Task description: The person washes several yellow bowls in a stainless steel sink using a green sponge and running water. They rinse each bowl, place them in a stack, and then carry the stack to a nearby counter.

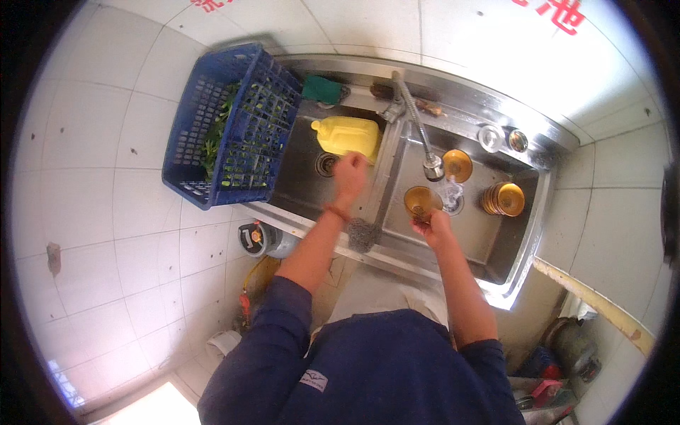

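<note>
My right hand [436,227] grips the edge of an amber bowl [419,201], tilted over the right sink basin [404,228]. Close beside it, water [453,192] falls from the flexible tap [431,166] onto the drain. Another amber bowl [460,159] lies behind the stream, and a nested stack of similar bowls [509,200] rests on its side at the right. My left hand [350,178], blurred, hovers over the left basin [297,186] near a yellow plastic jug [348,134]; its fingers look curled, but their grip is unclear. A dark mesh scouring pad [363,235] sits on the front rim.
A blue plastic crate [212,183] with leafy greens [215,141] stands at the left. Along the back ledge are a green scouring pad [322,89] and two small round items [491,138]. Below the sink at left is a gas cylinder [276,241].
</note>
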{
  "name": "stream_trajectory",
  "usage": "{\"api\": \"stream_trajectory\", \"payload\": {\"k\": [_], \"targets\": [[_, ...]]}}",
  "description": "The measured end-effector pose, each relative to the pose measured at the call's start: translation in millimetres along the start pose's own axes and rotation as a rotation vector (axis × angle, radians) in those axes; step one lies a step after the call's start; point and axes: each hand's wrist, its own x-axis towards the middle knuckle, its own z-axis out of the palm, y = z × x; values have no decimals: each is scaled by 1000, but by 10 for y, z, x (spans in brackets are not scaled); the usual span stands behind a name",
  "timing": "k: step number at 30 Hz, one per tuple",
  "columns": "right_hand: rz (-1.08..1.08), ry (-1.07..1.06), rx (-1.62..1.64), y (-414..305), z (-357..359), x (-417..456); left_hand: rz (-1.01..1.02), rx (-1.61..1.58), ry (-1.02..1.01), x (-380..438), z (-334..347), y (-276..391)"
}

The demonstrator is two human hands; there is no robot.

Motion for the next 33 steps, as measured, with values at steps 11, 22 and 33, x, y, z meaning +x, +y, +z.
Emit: {"api": "stream_trajectory", "payload": {"k": [11, 22, 33], "targets": [[-223, -205, -360, 219, 2115, 545, -123, -70, -243, 1725, -914, -926], [-202, -273, -246, 287, 2903, 882, -16, -80, -275, 1797, -965, -1090], [-251, -263, -176, 233, 1716, 358, -163, 152, -214, -538, -1076, -991]]}}
